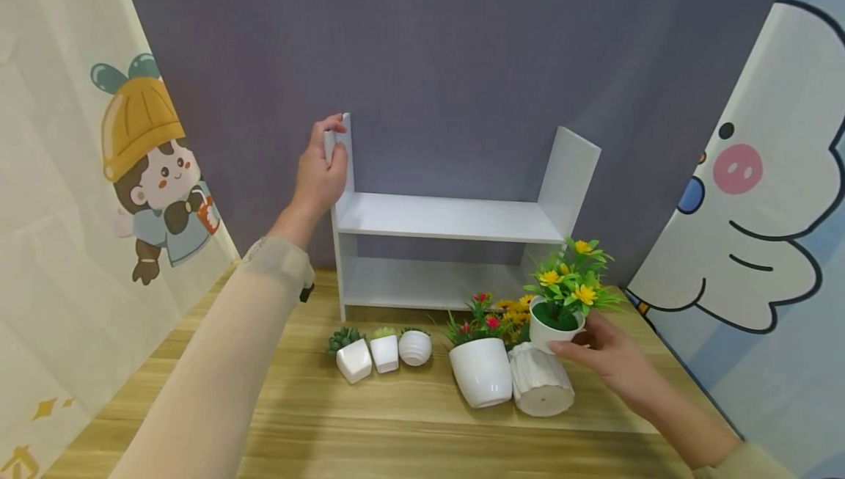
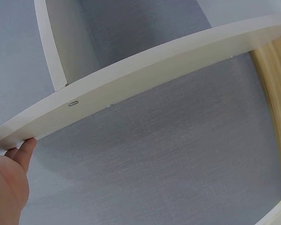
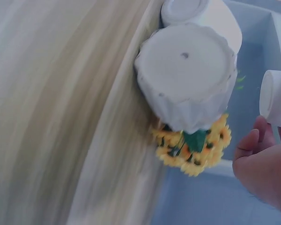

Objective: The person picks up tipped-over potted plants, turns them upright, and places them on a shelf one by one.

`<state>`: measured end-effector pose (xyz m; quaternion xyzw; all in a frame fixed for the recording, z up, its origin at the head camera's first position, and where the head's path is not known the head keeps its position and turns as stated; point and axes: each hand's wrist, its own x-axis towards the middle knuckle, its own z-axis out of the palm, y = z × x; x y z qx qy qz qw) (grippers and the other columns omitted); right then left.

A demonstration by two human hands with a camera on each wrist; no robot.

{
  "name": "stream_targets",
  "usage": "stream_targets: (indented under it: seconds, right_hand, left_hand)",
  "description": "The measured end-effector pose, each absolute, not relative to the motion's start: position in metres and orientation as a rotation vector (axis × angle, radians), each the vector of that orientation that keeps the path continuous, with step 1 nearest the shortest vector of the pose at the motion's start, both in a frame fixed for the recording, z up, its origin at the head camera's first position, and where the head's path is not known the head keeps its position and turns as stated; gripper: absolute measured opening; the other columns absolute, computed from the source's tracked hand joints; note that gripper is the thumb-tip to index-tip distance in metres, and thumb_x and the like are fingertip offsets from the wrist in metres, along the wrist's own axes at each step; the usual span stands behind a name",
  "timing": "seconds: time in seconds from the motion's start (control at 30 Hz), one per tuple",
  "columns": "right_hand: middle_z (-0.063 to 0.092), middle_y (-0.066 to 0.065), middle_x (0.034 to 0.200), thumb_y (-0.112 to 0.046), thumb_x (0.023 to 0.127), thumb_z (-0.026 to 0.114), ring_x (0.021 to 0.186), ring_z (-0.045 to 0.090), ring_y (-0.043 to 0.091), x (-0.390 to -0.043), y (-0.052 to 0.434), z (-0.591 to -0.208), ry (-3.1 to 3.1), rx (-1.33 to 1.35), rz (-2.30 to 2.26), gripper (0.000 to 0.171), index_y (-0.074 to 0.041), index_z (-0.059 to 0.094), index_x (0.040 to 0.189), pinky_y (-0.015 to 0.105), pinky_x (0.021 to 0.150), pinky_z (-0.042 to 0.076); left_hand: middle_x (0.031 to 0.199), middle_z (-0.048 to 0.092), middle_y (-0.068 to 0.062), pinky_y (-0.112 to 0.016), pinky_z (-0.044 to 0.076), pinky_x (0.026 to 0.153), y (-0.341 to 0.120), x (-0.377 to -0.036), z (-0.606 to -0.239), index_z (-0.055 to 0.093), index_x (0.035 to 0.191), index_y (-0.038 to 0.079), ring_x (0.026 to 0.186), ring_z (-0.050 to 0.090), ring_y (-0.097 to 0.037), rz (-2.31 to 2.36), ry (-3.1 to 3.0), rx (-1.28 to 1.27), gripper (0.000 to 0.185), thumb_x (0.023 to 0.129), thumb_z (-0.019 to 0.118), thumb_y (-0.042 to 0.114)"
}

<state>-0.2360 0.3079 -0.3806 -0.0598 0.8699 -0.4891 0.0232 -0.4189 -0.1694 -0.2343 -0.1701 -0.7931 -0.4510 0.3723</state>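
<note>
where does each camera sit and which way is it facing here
Head: looks forward and down at the white wooden two-tier shelf; both forearms show, left hand gripping its side panel, right hand holding the small white pot of yellow flowers.
Left wrist: beside that panel; fingers show.
Right wrist: above the tipped ribbed white pot; fingers show.
Shared: this ribbed pot, head and right wrist.
</note>
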Motion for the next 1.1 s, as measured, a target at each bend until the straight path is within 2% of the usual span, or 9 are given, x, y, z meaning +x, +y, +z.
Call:
stream_targets:
  seconds: [0.27,0.5,0.73,0.87,0.93,1.0,1.07,1.1]
  right_hand:
    - [0.064,0.016,0.135,-0.033,0.102,0.079,0.11,0.061,0.026,-0.244,0.281,-0.369,2.664,-0.278,-1.522,0.066,-0.01,0.05,0.157,0.037,0.087,0.057]
    - [0.068,0.015,0.129,-0.031,0.1,0.082,0.109,0.063,0.025,-0.252,0.252,-0.365,2.622,-0.332,-1.561,0.066,-0.009,0.052,0.154,0.039,0.09,0.059]
    - [0.067,0.015,0.125,-0.032,0.1,0.082,0.108,0.063,0.025,-0.262,0.228,-0.368,2.569,-0.4,-1.59,0.063,-0.007,0.053,0.15,0.042,0.092,0.06]
    - [0.067,0.016,0.123,-0.035,0.099,0.083,0.107,0.064,0.026,-0.268,0.217,-0.366,2.579,-0.446,-1.575,0.063,-0.008,0.054,0.149,0.042,0.088,0.06]
    - [0.067,0.016,0.123,-0.038,0.099,0.083,0.108,0.064,0.027,-0.272,0.212,-0.365,2.592,-0.46,-1.559,0.064,-0.009,0.054,0.148,0.042,0.087,0.06]
    - [0.067,0.015,0.125,-0.041,0.098,0.083,0.11,0.065,0.027,-0.275,0.206,-0.363,2.596,-0.458,-1.549,0.068,-0.01,0.053,0.151,0.043,0.089,0.06]
    - [0.067,0.014,0.126,-0.045,0.097,0.084,0.112,0.065,0.027,-0.278,0.2,-0.36,2.61,-0.452,-1.535,0.072,-0.012,0.052,0.154,0.044,0.091,0.059]
    - [0.067,0.014,0.127,-0.046,0.097,0.084,0.113,0.064,0.027,-0.279,0.197,-0.359,2.613,-0.445,-1.533,0.074,-0.013,0.051,0.155,0.046,0.093,0.059]
  left_hand:
    - [0.172,0.048,0.008,-0.03,0.037,0.066,-0.171,-0.419,-0.234,0.052,0.143,0.016,0.064,0.034,-0.014,-1.172,-2.015,-0.434,0.031,0.113,0.042,0.019]
    - [0.172,0.049,0.01,-0.031,0.037,0.066,-0.171,-0.418,-0.235,0.053,0.143,0.016,0.06,0.033,-0.009,-1.183,-2.01,-0.434,0.031,0.113,0.043,0.017]
    - [0.171,0.05,0.009,-0.032,0.037,0.071,-0.169,-0.419,-0.235,0.053,0.139,0.013,0.07,0.038,-0.015,-1.199,-1.988,-0.451,0.029,0.112,0.043,0.014]
    - [0.171,0.049,0.008,-0.033,0.037,0.072,-0.169,-0.418,-0.234,0.052,0.138,0.012,0.073,0.039,-0.021,-1.205,-1.982,-0.459,0.028,0.112,0.043,0.014]
    - [0.172,0.049,0.008,-0.033,0.037,0.073,-0.169,-0.417,-0.233,0.052,0.138,0.012,0.079,0.045,-0.023,-1.206,-1.982,-0.458,0.027,0.112,0.043,0.015]
    - [0.172,0.049,0.007,-0.034,0.039,0.078,-0.169,-0.417,-0.232,0.052,0.138,0.012,0.094,0.055,-0.025,-1.207,-1.983,-0.458,0.027,0.112,0.043,0.015]
    - [0.172,0.049,0.007,-0.035,0.039,0.079,-0.169,-0.417,-0.232,0.052,0.138,0.013,0.095,0.056,-0.028,-1.203,-1.989,-0.456,0.027,0.113,0.043,0.017]
    - [0.172,0.049,0.007,-0.036,0.041,0.083,-0.169,-0.417,-0.232,0.052,0.138,0.014,0.106,0.06,-0.028,-1.2,-1.993,-0.453,0.027,0.114,0.043,0.018]
